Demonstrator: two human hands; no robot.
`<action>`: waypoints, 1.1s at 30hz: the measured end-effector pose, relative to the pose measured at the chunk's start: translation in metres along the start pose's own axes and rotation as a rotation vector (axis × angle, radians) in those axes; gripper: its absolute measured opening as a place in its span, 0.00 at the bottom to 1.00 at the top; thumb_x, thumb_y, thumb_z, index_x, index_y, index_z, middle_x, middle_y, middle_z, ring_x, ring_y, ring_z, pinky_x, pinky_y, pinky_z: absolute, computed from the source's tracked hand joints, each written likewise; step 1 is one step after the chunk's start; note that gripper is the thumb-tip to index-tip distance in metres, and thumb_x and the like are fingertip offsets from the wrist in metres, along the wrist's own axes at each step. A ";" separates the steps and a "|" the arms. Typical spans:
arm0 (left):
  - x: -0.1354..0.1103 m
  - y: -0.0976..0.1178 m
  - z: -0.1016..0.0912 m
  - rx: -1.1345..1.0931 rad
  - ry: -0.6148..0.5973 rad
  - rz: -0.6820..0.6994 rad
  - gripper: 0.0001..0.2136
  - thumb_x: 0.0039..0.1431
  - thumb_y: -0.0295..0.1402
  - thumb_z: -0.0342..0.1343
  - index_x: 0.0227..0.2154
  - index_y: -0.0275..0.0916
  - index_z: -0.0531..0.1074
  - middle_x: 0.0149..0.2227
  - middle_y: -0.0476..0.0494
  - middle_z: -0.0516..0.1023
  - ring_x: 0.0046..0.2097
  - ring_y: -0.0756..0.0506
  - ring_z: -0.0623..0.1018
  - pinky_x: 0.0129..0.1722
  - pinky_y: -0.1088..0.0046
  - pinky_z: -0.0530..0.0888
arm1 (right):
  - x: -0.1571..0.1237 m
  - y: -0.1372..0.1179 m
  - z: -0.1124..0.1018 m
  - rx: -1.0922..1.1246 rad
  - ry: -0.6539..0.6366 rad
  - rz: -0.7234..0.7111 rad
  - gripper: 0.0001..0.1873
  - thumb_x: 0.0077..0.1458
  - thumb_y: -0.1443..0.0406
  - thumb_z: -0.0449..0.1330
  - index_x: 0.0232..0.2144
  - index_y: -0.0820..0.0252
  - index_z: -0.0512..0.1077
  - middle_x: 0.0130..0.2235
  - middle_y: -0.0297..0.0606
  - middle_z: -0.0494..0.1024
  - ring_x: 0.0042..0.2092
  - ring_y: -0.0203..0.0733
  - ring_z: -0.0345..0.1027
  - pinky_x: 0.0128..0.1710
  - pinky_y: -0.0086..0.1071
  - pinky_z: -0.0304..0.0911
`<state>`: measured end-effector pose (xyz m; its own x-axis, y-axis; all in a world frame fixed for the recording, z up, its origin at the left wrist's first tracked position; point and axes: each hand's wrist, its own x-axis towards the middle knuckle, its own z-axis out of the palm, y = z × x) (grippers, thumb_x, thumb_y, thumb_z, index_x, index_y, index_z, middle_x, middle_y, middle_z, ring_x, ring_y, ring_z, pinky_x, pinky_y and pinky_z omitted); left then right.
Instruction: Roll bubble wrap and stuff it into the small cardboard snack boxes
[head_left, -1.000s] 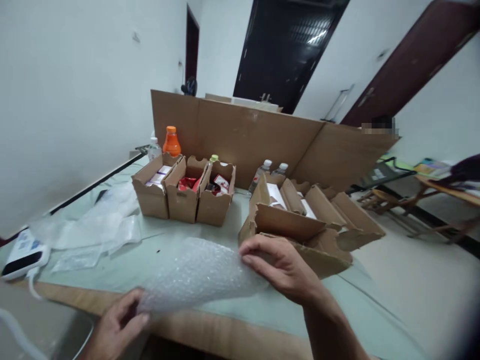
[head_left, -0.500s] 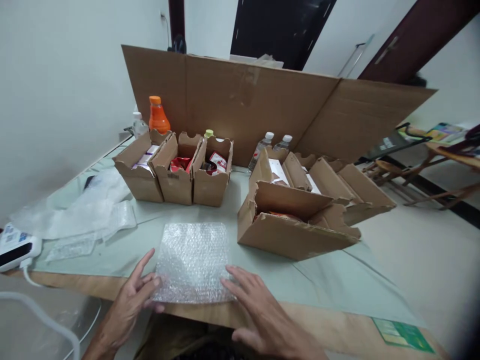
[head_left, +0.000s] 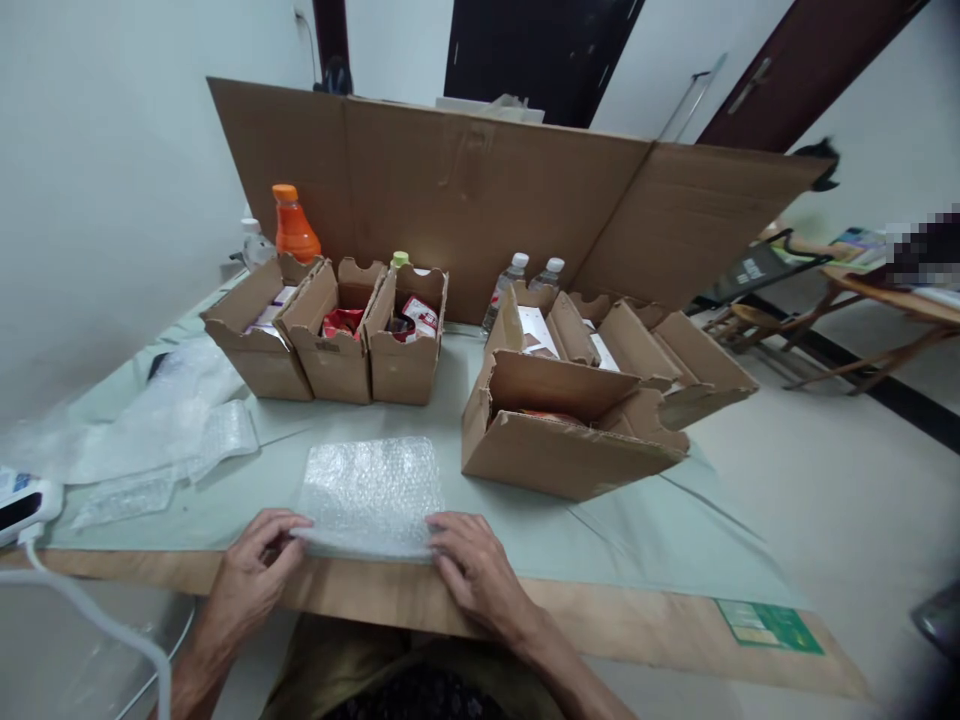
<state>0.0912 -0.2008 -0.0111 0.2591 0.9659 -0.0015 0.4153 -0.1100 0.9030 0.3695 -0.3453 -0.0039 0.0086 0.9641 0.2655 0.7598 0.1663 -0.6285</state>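
Note:
A square sheet of clear bubble wrap (head_left: pixel 371 490) lies flat on the pale green table top (head_left: pixel 637 540) near its front edge. My left hand (head_left: pixel 251 575) curls over the sheet's near left corner and pinches it. At the near right corner my right hand (head_left: pixel 472 570) does the same, with bent fingers gripping the edge. Both hands sit at the wooden front rim of the table.
Three small open cartons (head_left: pixel 330 335) with packets stand at the back left, larger open cartons (head_left: pixel 570 420) at the right. Bottles (head_left: pixel 292 225) and a tall cardboard screen (head_left: pixel 465 190) are behind. Plastic bags (head_left: pixel 165 430) and a white device (head_left: pixel 22 505) lie at the left.
The bubble wrap went from held up in the air to lying flat on the table. Both hands then slid to its near corners and their fingers curled onto the edge.

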 end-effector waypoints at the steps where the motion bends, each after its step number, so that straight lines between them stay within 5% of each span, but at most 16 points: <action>1: 0.002 -0.001 -0.001 0.065 0.033 0.084 0.13 0.49 0.46 0.60 0.27 0.41 0.79 0.42 0.39 0.80 0.45 0.39 0.80 0.46 0.65 0.77 | 0.004 -0.001 -0.004 0.065 0.013 0.037 0.10 0.59 0.72 0.55 0.38 0.57 0.75 0.46 0.41 0.82 0.49 0.44 0.74 0.50 0.40 0.66; 4: 0.006 0.000 -0.003 0.159 0.071 0.186 0.13 0.51 0.46 0.57 0.26 0.42 0.78 0.47 0.39 0.81 0.50 0.38 0.79 0.51 0.65 0.75 | 0.022 -0.006 -0.011 0.230 0.067 0.196 0.05 0.61 0.65 0.57 0.34 0.57 0.74 0.33 0.35 0.81 0.35 0.39 0.75 0.37 0.31 0.68; 8: 0.011 0.004 0.001 0.231 0.038 0.043 0.15 0.52 0.47 0.54 0.29 0.42 0.77 0.33 0.43 0.82 0.37 0.41 0.81 0.40 0.67 0.76 | 0.048 0.004 -0.003 0.205 0.165 0.351 0.12 0.60 0.62 0.58 0.45 0.60 0.72 0.28 0.31 0.77 0.28 0.37 0.71 0.29 0.28 0.65; 12: 0.017 -0.001 0.011 0.317 0.032 -0.032 0.15 0.51 0.47 0.53 0.31 0.42 0.76 0.31 0.45 0.82 0.35 0.41 0.81 0.36 0.68 0.74 | 0.052 0.021 0.009 0.056 0.169 0.378 0.22 0.56 0.65 0.59 0.54 0.60 0.70 0.31 0.32 0.80 0.31 0.39 0.72 0.34 0.31 0.65; 25: 0.028 -0.002 0.023 0.600 0.034 0.038 0.20 0.59 0.47 0.43 0.38 0.40 0.75 0.35 0.38 0.81 0.40 0.37 0.80 0.42 0.63 0.72 | 0.053 0.026 0.013 -0.411 0.085 0.253 0.20 0.63 0.68 0.56 0.56 0.62 0.70 0.40 0.45 0.82 0.43 0.48 0.74 0.45 0.39 0.67; 30: 0.037 -0.010 0.022 0.620 0.035 0.098 0.26 0.56 0.52 0.45 0.44 0.37 0.74 0.42 0.34 0.80 0.45 0.34 0.79 0.46 0.60 0.72 | 0.057 0.022 0.017 -0.467 0.032 0.318 0.26 0.61 0.69 0.56 0.61 0.62 0.65 0.55 0.51 0.76 0.53 0.53 0.71 0.51 0.44 0.68; 33: 0.046 -0.013 0.022 0.643 -0.027 0.103 0.24 0.56 0.54 0.46 0.38 0.38 0.75 0.38 0.35 0.79 0.43 0.33 0.78 0.46 0.57 0.72 | 0.061 0.018 0.015 -0.404 -0.026 0.359 0.22 0.61 0.70 0.55 0.57 0.65 0.69 0.50 0.52 0.78 0.52 0.55 0.70 0.52 0.46 0.66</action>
<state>0.1166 -0.1603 -0.0325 0.3441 0.9374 0.0531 0.8238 -0.3286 0.4619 0.3737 -0.2801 -0.0101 0.3018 0.9512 0.0642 0.9016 -0.2629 -0.3436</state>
